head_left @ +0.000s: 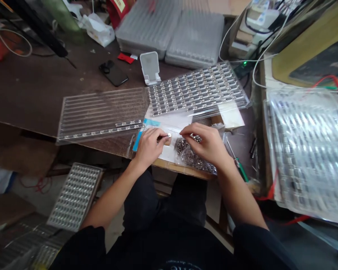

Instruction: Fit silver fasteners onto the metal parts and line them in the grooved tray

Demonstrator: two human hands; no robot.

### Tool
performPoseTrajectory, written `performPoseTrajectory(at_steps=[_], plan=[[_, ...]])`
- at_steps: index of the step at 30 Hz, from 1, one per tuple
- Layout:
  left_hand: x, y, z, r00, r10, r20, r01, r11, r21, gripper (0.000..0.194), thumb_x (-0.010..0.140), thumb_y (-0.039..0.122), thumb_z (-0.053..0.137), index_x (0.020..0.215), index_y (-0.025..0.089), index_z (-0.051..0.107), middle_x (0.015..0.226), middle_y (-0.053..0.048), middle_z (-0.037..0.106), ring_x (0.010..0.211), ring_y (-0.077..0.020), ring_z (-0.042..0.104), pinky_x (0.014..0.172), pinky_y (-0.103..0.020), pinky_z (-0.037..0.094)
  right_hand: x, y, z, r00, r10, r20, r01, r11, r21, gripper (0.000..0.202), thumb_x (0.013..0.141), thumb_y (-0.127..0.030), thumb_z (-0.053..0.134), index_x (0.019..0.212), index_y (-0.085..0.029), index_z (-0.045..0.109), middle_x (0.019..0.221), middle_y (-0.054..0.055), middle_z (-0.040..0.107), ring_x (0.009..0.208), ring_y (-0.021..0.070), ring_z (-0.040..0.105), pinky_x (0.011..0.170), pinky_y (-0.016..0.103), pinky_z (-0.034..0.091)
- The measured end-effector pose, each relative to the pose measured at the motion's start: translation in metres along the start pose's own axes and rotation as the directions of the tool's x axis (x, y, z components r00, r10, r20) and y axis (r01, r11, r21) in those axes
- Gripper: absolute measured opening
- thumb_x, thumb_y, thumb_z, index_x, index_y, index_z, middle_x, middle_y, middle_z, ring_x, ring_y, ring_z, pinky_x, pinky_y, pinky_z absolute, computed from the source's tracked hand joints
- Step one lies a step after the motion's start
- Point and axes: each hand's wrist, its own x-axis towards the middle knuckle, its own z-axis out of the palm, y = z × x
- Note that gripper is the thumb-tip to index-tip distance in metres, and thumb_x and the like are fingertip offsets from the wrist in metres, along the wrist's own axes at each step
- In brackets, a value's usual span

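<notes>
The left forearm rises from the lower left toward the centre of the frame, the elbow bent and the wrist nearly straight. The left hand (pixel 149 145) is seen from its back, knuckles up, with thumb and index finger pinched on a small metal connector (pixel 169 135) just left of the right hand, at the centre of the frame; the other fingers curl under.

The right forearm slants up and leftward from the lower right. The right hand (pixel 207 141) arches over the parts (pixel 195 160), palm down, wrist slightly bent. Its thumb and index finger point left and nearly meet near the connector; whether they grip anything is too small to tell. The two hands are apart, tips facing each other, over the near edge of the surface (pixel 30 86).

Left of the hands lies a tray (pixel 101 107), connectors along its lower edge. A fuller tray (pixel 197 90) sits above the hands, its rows filled with connectors. A green-handled screwdriver (pixel 241 170) lies right of the right forearm, and a phone (pixel 113 72) at upper left.
</notes>
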Motion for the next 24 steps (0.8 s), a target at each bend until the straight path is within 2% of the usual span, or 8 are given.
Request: performPoseTrajectory(at_steps=[4, 6, 8, 11, 14, 19, 22, 24], plan=[[0.0, -0.001, -0.007, 0.976, 0.003, -0.216, -0.015, 0.999, -0.052, 0.011, 0.099, 0.029, 0.059, 0.093, 0.021, 0.063, 0.098, -0.007, 0.074, 0.098, -0.0225, 0.068, 0.091, -0.037, 0.051, -0.001, 0.001, 0.001, 1.0, 0.007, 0.02, -0.007, 1.0, -0.003, 0.022, 0.094, -0.02, 0.052, 0.095, -0.023, 0.074, 0.099, 0.005, 0.075, 0.094, 0.0196, 0.07, 0.086, 0.033, 0.052], [0.001, -0.005, -0.013, 0.967, 0.0, -0.253, -0.01, 0.999, -0.039, 0.013, 0.099, 0.033, 0.06, 0.095, 0.021, 0.063, 0.1, -0.007, 0.075, 0.1, -0.0219, 0.07, 0.093, -0.037, 0.052, -0.001, 0.001, 0.001, 0.999, 0.017, 0.031, -0.017, 1.0, -0.007, 0.022, 0.094, -0.021, 0.052, 0.096, -0.024, 0.074, 0.1, 0.005, 0.075, 0.094, 0.0199, 0.07, 0.086, 0.034, 0.052], [0.002, -0.008, -0.02, 0.975, 0.002, -0.223, -0.003, 1.0, -0.006, 0.015, 0.098, 0.036, 0.063, 0.101, 0.021, 0.063, 0.1, -0.006, 0.075, 0.094, -0.0203, 0.071, 0.091, -0.035, 0.053, 0.0, 0.002, 0.002, 0.999, 0.017, 0.032, -0.016, 1.0, -0.014, 0.022, 0.094, -0.021, 0.052, 0.096, -0.024, 0.075, 0.099, 0.005, 0.075, 0.094, 0.0203, 0.07, 0.086, 0.034, 0.052], [0.002, -0.012, -0.029, 0.978, 0.018, -0.206, -0.006, 0.998, 0.06, 0.028, 0.095, 0.037, 0.069, 0.117, 0.022, 0.059, 0.103, -0.004, 0.076, 0.088, -0.0184, 0.072, 0.092, -0.034, 0.053, 0.001, 0.003, 0.003, 0.999, 0.007, 0.047, -0.006, 1.0, -0.018, 0.023, 0.093, -0.02, 0.052, 0.097, -0.023, 0.075, 0.099, 0.006, 0.075, 0.094, 0.0207, 0.07, 0.085, 0.035, 0.052], [0.002, -0.015, -0.039, 0.982, 0.057, -0.181, -0.032, 0.99, 0.138, 0.034, 0.095, 0.035, 0.069, 0.124, 0.023, 0.059, 0.105, -0.004, 0.076, 0.09, -0.0198, 0.072, 0.096, -0.037, 0.052, 0.001, 0.004, 0.003, 0.998, -0.005, 0.065, 0.007, 1.0, -0.024, 0.024, 0.092, -0.019, 0.052, 0.097, -0.023, 0.075, 0.099, 0.006, 0.075, 0.093, 0.021, 0.071, 0.083, 0.035, 0.052], [0.017, -0.03, -0.06, 0.988, 0.057, -0.141, -0.038, 0.991, 0.129, 0.014, 0.098, 0.03, 0.062, 0.103, 0.021, 0.071, 0.104, -0.006, 0.076, 0.1, -0.0219, 0.07, 0.093, -0.035, 0.052, 0.002, 0.005, 0.004, 0.998, -0.005, 0.07, 0.008, 0.999, -0.047, 0.023, 0.093, -0.022, 0.052, 0.097, -0.022, 0.075, 0.1, 0.007, 0.076, 0.092, 0.0216, 0.071, 0.081, 0.034, 0.051], [0.029, -0.043, -0.069, 0.988, -0.027, -0.153, 0.035, 0.998, 0.05, 0.016, 0.097, 0.03, 0.06, 0.097, 0.019, 0.071, 0.102, -0.006, 0.075, 0.097, -0.0208, 0.07, 0.088, -0.033, 0.054, 0.002, 0.004, 0.004, 0.996, 0.01, 0.089, -0.005, 0.999, -0.047, 0.023, 0.094, -0.023, 0.052, 0.098, -0.023, 0.075, 0.101, 0.006, 0.075, 0.093, 0.0218, 0.071, 0.083, 0.035, 0.052], [0.032, -0.05, -0.073, 0.993, -0.05, -0.111, 0.054, 0.998, 0.041, 0.017, 0.096, 0.031, 0.06, 0.098, 0.018, 0.071, 0.101, -0.006, 0.075, 0.095, -0.0205, 0.07, 0.087, -0.033, 0.054, 0.001, 0.004, 0.004, 0.995, 0.015, 0.095, -0.011, 0.999, -0.047, 0.023, 0.095, -0.023, 0.051, 0.099, -0.023, 0.074, 0.103, 0.006, 0.075, 0.094, 0.0218, 0.071, 0.083, 0.035, 0.052]])
